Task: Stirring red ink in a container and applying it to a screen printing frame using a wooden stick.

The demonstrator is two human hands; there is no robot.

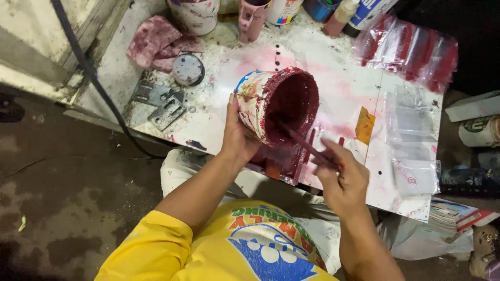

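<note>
Paint can [276, 106], its inside thick with dark red paint, is tipped on its side so its mouth faces the person, and the left hand [238, 136] wraps it from behind: the thumb lies along the near wall and the other fingers curl out of sight round the far side, closed firm on the can. Tilting it this way seems meant to pool the paint at the lower lip, where it can be reached. The right hand [341, 174] pinches a thin red-smeared stirring stick [302, 144] between thumb and fingertips, fingers drawn narrow around it; the stick runs up and away from those fingers into the can's mouth, its tip lost in the paint. Directly under the can, between the two hands, a dark red patch [284, 161] stains the white work board [333, 88]. Beyond the left fingers lie a round lid [188, 69] and a stained rag [153, 40]; well beyond the right fingers sit red-smeared clear plastic bags [411, 49].
</note>
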